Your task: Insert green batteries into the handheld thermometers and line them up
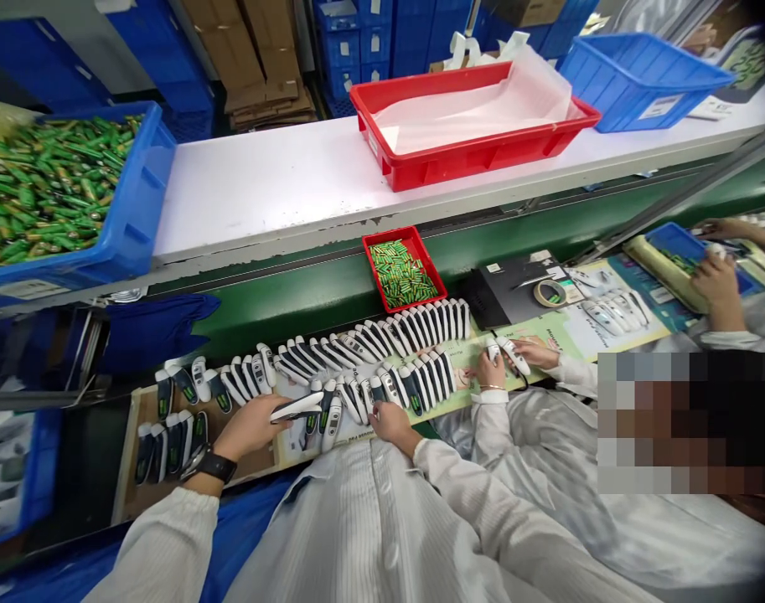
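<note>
My left hand (251, 429), with a dark watch on its wrist, is closed around a white and navy infrared thermometer (297, 407), held tilted above others on the bench. My right hand (393, 423) has its fingers pinched at the lower end of a thermometer (377, 389) in the front row; the fingers partly hide it. Between my hands lie loose thermometers (333, 419), some showing green batteries in their open backs. A long back row of thermometers (382, 335) runs behind them. More thermometers (172, 444) lie on the brown board at the left.
A small red tray (443, 289) of green batteries stands behind the rows. On the shelf above are a blue bin (159, 180) of batteries, a red tray (483, 163) and a blue bin (646, 84). A co-worker's hands (492, 368) hold thermometers close at my right.
</note>
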A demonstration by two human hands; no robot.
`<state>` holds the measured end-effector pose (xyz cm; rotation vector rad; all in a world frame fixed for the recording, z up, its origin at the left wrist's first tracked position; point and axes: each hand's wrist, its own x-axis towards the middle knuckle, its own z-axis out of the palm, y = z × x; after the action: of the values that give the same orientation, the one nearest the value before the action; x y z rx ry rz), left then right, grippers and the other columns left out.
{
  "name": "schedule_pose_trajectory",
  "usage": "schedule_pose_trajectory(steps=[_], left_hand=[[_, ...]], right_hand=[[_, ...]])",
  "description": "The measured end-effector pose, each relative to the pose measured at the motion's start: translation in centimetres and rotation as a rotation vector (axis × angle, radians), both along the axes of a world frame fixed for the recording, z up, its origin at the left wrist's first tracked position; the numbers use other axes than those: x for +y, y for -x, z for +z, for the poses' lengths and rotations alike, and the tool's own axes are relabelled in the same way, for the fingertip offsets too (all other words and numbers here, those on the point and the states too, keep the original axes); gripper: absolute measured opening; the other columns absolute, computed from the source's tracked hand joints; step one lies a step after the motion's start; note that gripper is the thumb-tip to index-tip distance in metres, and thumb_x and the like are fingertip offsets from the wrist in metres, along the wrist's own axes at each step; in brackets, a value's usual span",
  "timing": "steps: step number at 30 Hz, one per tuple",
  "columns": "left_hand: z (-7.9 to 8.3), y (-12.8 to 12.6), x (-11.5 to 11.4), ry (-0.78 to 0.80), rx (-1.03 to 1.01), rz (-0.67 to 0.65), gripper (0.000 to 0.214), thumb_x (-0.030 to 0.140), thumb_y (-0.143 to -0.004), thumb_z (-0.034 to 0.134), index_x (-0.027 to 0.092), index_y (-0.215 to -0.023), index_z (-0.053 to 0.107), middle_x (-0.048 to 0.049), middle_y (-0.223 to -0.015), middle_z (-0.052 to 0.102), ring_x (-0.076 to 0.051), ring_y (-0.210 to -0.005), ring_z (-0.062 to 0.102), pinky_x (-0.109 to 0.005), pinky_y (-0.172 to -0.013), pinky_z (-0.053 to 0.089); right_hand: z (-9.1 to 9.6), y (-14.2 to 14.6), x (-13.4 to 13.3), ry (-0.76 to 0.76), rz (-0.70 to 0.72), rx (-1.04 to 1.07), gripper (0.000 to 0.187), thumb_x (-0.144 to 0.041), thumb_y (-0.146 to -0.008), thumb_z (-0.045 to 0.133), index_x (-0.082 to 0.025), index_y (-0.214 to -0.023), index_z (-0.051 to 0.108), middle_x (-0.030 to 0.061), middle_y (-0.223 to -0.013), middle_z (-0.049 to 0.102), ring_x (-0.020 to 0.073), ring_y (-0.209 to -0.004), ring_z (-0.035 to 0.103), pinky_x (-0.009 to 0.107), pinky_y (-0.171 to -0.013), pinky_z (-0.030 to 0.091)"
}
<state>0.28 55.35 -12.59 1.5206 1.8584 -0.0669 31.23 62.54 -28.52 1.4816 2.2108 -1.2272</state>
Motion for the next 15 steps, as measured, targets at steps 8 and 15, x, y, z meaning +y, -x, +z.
schedule_pose_trajectory(steps=[8, 15], left_hand=[[-4.1, -0.2, -0.5, 0.228, -0.283, 0.118, 0.031, 0.041, -0.062, 0.076, 0.018, -0.080, 0.066, -0.0054, -0.081, 0.072, -0.028, -0.083, 0.064, -0.031, -0.073, 0.044], [-5.9, -2.5, -0.7, 0.244, -0.576, 0.182, 0.054, 0.062, -0.063, 0.076, 0.016, -0.089, 0.065, -0.0059, -0.088, 0.071, -0.023, -0.084, 0.064, -0.030, -0.075, 0.050]], right_hand=[[3.1, 5.2, -1.4, 0.507, -0.007, 0.617, 0.080, -0.054, -0.072, 0.081, -0.020, -0.138, 0.049, 0.0082, -0.112, 0.067, 0.0145, -0.076, 0.062, 0.027, -0.068, 0.052], [3.6, 7.9, -1.5, 0.623, -0.230, 0.748, 0.061, -0.068, -0.074, 0.071, -0.019, -0.105, 0.054, -0.0007, -0.073, 0.063, 0.0154, -0.056, 0.063, 0.027, -0.051, 0.050]])
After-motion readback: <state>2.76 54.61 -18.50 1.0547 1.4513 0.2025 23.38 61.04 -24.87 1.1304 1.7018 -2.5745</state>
